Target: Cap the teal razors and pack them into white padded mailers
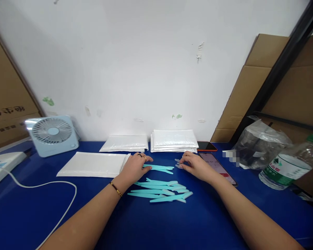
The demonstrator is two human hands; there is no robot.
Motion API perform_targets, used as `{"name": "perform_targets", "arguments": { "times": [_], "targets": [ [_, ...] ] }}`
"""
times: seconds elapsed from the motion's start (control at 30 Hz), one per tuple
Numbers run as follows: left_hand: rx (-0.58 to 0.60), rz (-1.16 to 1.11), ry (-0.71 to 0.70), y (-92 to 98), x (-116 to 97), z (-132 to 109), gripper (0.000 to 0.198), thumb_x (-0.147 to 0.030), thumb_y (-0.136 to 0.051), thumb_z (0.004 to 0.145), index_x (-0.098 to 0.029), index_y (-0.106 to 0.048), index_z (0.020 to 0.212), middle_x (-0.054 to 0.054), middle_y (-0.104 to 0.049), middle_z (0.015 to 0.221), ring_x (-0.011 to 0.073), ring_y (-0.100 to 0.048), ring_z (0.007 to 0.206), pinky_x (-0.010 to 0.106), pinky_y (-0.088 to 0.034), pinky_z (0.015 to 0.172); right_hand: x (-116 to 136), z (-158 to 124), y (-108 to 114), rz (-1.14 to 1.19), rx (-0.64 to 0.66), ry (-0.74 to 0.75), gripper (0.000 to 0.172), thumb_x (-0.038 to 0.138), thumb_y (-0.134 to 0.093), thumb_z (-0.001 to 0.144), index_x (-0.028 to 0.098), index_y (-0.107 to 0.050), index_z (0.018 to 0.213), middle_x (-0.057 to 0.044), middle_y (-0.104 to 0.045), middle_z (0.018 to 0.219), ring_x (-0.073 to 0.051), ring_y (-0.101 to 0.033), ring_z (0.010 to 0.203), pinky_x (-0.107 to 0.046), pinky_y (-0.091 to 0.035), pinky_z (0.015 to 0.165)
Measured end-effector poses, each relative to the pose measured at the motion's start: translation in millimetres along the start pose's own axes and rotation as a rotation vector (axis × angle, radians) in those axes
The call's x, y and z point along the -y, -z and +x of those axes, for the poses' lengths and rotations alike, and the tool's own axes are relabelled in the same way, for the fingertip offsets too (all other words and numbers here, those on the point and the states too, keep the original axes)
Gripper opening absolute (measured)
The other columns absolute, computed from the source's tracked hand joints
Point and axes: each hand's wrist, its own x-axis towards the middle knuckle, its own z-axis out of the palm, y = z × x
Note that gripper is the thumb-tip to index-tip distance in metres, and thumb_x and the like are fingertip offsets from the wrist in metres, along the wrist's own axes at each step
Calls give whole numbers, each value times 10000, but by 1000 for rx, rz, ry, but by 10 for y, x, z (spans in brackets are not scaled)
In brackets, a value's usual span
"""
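Several slim teal plastic razors [160, 190] lie in a loose pile on the blue table [151, 225] in front of me. My left hand [134, 167] rests fingers curled on the handle end of a small bundle of teal razors [160, 168] lying crosswise. My right hand [195, 165] pinches the pale cap ends of that bundle at its right side. A white padded envelope [94, 164] lies just left of my left hand.
Two stacks of white padded envelopes [174, 140] sit at the wall. A phone [217, 166] lies under my right wrist, a second phone [207, 146] behind it. A small fan [53, 133] with a white cable stands left; a plastic bag [261, 144] and water bottle [289, 165] right.
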Motion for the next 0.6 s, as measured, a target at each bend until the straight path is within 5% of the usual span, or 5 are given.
{"name": "perform_targets", "arguments": {
  "times": [0.27, 0.43, 0.6],
  "targets": [
    [22, -53, -46, -67, -1, -12, 226, -314, -530, 829, -293, -640, 1025, 3, -618, 1015, 188, -530, 946, 295, -391, 824, 301, -43, -142, 136, 234, 82, 170, 361, -614, 762, 194, -612, 793, -11, -512, 814, -114, -472, 662, -226, -380, 573],
    [73, -185, -128, 116, -212, -72, 320, -436, -386, 890, -256, -644, 946, -1, -652, 930, 159, -563, 873, 261, -385, 772, 246, -12, -139, 187, 123, 27, 151, 342, -606, 774, 192, -597, 761, -3, -510, 827, -101, -467, 646, -212, -366, 543],
    [106, -32, -106, 109, -189, -42, 297, -377, -405, 887, -233, -650, 803, -19, -680, 791, 153, -595, 742, 261, -358, 706, 105, 20, -95, 116, 3, 25, 170, 347, -590, 787, 192, -598, 720, -2, -511, 802, -102, -471, 634, -226, -369, 565]
  ]
}}
